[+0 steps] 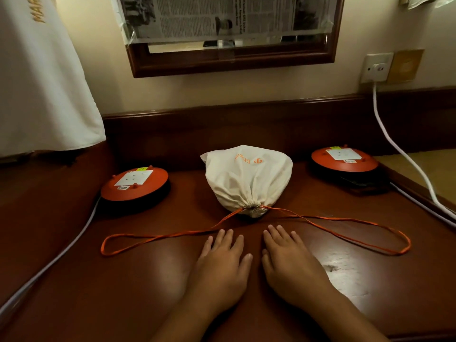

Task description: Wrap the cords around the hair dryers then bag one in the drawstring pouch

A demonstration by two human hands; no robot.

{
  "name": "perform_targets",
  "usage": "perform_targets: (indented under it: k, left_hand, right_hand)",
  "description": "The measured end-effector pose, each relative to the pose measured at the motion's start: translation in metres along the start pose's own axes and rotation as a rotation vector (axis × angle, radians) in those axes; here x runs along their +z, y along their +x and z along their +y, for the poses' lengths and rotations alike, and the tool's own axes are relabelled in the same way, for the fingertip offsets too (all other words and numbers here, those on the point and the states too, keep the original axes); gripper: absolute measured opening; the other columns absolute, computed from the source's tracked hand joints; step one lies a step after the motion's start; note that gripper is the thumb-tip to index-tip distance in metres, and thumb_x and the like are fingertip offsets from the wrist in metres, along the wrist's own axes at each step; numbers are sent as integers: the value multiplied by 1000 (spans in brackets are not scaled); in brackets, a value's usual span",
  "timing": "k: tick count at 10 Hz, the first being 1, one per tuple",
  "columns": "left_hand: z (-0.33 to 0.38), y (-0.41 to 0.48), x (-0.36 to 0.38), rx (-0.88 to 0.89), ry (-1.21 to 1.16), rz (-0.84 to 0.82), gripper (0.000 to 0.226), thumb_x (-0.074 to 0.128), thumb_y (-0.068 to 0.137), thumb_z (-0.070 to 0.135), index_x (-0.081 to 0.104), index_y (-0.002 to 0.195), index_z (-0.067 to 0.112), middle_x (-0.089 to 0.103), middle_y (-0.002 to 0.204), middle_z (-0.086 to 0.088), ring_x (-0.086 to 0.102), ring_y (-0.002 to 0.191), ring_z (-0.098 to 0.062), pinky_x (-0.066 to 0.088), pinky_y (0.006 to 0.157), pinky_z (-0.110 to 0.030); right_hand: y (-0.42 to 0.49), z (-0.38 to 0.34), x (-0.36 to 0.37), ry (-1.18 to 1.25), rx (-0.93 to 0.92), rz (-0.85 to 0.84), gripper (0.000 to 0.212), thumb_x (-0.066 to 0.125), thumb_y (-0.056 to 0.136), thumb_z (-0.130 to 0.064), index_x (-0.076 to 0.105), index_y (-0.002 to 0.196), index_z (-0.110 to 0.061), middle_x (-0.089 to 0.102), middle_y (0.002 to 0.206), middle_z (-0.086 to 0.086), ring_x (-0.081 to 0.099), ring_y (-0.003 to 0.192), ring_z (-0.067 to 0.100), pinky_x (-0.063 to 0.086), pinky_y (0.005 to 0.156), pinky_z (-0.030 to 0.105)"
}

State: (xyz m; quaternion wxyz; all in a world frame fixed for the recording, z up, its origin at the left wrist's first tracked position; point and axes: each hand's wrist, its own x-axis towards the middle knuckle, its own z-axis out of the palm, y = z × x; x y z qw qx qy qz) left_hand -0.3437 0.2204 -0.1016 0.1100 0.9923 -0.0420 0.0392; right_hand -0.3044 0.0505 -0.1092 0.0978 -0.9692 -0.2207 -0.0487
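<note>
A white cloth drawstring pouch (248,178) with orange lettering sits bulging in the middle of the wooden desk (123,280), its mouth cinched tight and facing me. Its orange drawstrings (357,233) trail out in long loops to the left and right across the desk. My left hand (222,262) and my right hand (291,262) lie flat, palms down, side by side just in front of the pouch, holding nothing. No hair dryer is visible; what fills the pouch is hidden.
Two round orange socket reels stand on the desk, one at the left (135,185) and one at the right (344,159), each with a white cable (404,156) running off. A wall socket (376,67), a framed mirror (232,33) and a hanging white cloth (42,77) are behind.
</note>
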Motion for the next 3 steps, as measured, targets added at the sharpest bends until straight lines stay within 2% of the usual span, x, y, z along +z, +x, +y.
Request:
perform_targets:
  k: [1,2,3]
  left_hand:
    - [-1,-3,-2,4,-17,-1,60,26,108,50,19,162,26,10,172,0,-1,158,-12,-2,129,-33]
    - [-2,-1,-3,7,-24,11,60,26,108,50,18,162,27,9,172,2,-2,158,-11,-3,128,-32]
    - [2,-2,-11,55,-23,51,60,23,106,53,22,162,30,13,172,4,1,158,-10,-6,127,-29]
  right_hand:
    - [0,0,3,-23,-11,-17,95,-13,75,-50,16,158,-17,12,167,1,4,154,16,2,123,37]
    - [2,1,0,-10,3,-21,94,-13,76,-51,17,158,-17,11,167,1,5,154,16,2,123,37]
    - [-10,1,12,5,32,141,77,2,96,-49,53,143,-14,44,153,3,39,143,18,18,119,36]
